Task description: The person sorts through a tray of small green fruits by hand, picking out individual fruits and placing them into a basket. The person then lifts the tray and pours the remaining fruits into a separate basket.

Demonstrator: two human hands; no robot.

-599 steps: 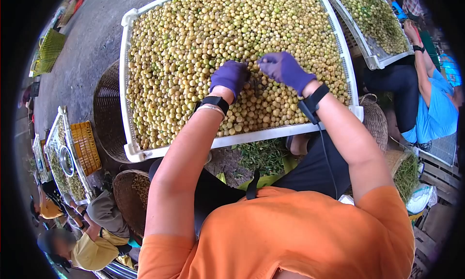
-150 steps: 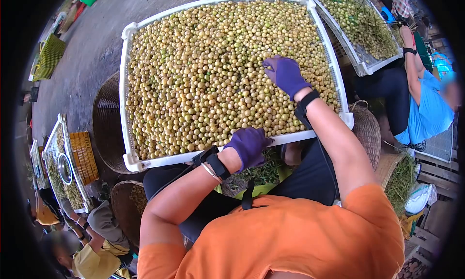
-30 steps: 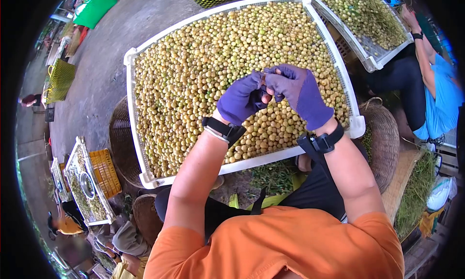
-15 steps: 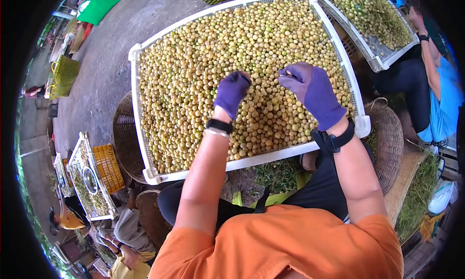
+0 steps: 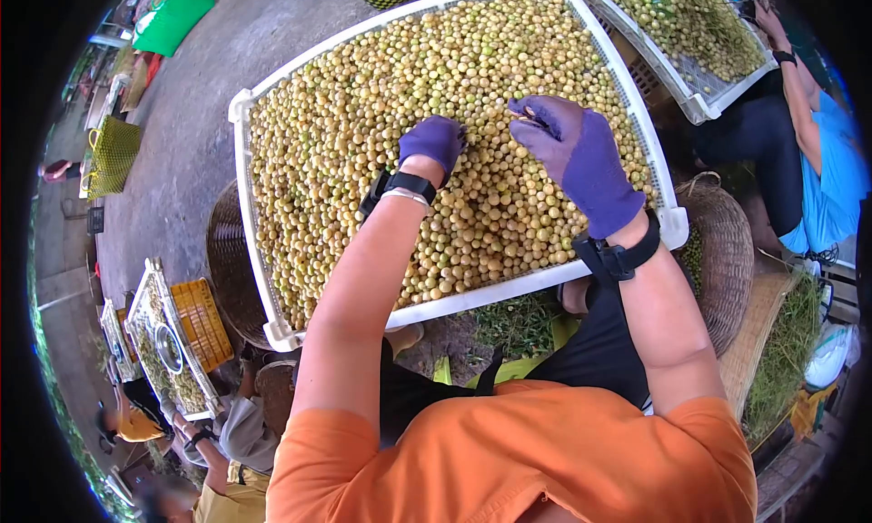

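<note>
Small round yellow-green fruits (image 5: 363,159) fill a white mesh-sided tray (image 5: 490,299) in front of me. My left hand (image 5: 433,145), in a purple glove, is at the middle of the fruits. Its fingers curl down and away from the camera, so what they hold is hidden. To its right, my right hand (image 5: 572,150), also gloved in purple, is above the fruits. Its thumb and fingers are pinched together. A thin brownish bit shows at the fingertips, too small to name.
Wicker baskets (image 5: 727,259) stand on both sides below the tray. At upper right, another person (image 5: 827,173) sits by a second fruit tray (image 5: 704,105). At lower left are a yellow crate (image 5: 202,323), another tray (image 5: 173,378) and more people. A green bag (image 5: 177,14) lies on the ground.
My left hand has turned palm-down, its fingers reaching lower into the fruits. My right hand stays pinched and has shifted slightly up and left. The whole view has shifted a little.
</note>
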